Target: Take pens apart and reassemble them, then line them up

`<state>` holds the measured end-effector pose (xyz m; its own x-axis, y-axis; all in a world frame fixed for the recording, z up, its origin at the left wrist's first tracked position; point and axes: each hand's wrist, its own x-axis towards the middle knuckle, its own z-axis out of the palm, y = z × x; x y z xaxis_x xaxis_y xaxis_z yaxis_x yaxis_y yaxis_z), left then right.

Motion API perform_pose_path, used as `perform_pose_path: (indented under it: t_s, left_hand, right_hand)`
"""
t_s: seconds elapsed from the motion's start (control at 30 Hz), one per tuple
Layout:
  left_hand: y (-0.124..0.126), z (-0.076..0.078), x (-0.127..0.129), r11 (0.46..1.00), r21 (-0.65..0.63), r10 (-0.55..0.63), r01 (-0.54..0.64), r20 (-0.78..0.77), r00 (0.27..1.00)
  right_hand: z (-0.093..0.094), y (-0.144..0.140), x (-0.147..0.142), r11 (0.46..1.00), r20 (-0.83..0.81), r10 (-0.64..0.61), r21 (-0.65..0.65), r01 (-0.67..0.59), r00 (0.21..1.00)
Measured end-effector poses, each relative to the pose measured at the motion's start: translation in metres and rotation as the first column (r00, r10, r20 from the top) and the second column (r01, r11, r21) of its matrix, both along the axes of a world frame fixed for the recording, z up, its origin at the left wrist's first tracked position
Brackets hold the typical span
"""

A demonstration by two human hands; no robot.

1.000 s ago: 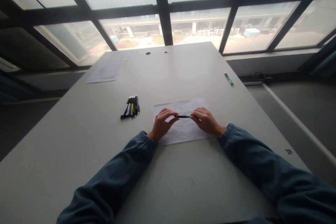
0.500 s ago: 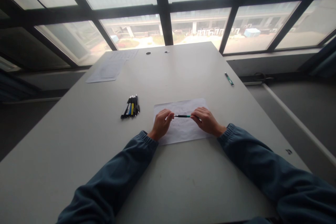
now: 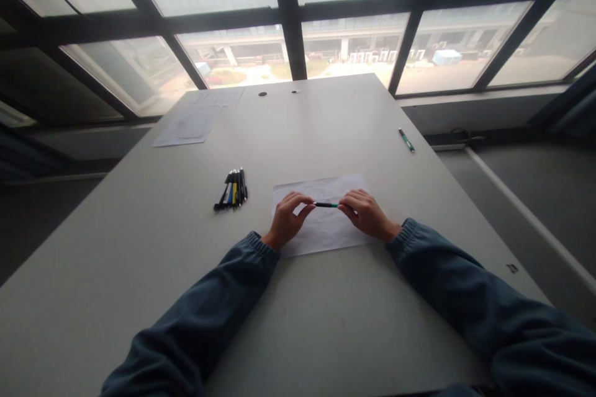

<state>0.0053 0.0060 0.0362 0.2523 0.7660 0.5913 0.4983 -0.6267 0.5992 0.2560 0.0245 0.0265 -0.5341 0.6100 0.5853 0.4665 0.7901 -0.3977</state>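
Between my two hands a black and green pen [image 3: 326,205] lies level, held over a sheet of white paper [image 3: 321,239]. My left hand [image 3: 289,218] pinches its left tip between thumb and fingertips. Wrapped round the green end is my right hand [image 3: 365,213], which hides that part of the pen. Both wrists rest low over the paper. Faint marks show on the sheet, too small to read.
Several pens [image 3: 232,190] lie bunched on the white table [image 3: 139,273] to the left. Another green pen [image 3: 406,140] lies near the right edge. Papers [image 3: 186,124] sit at the far left, below large windows. A small dark item [image 3: 512,268] is at the right edge.
My left hand has shifted slightly right along the pen, its fingers stretching out to the tip. My right hand and the pen have hardly moved.
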Motion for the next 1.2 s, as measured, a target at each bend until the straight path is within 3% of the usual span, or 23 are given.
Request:
perform_pose_path:
  t_s: [0.17, 0.4, 0.67, 1.2]
  left_hand:
    - [-0.0012, -0.0002, 0.0015, 1.0, 0.012, -0.02, 0.021, -0.027, 0.999]
    - [-0.0005, -0.0002, -0.0004, 0.996, -0.033, 0.082, -0.085, -0.072, 0.994]
    - [0.0, -0.002, -0.0037, 0.99, -0.122, 0.05, -0.069, -0.152, 0.987]
    - [0.0007, -0.0003, 0.0007, 0.997, 0.059, -0.042, 0.044, -0.03, 0.999]
  right_hand:
    - [-0.0003, 0.0009, 0.0, 1.0, 0.009, -0.005, 0.0, 0.005, 1.0]
    - [-0.0011, 0.0014, 0.0009, 0.999, 0.015, -0.032, -0.005, 0.032, 0.999]
    - [-0.0024, 0.0007, 0.0004, 1.0, 0.012, 0.005, 0.004, -0.005, 1.0]
    - [-0.0023, 0.0012, 0.0011, 1.0, -0.001, -0.007, 0.002, 0.007, 1.0]
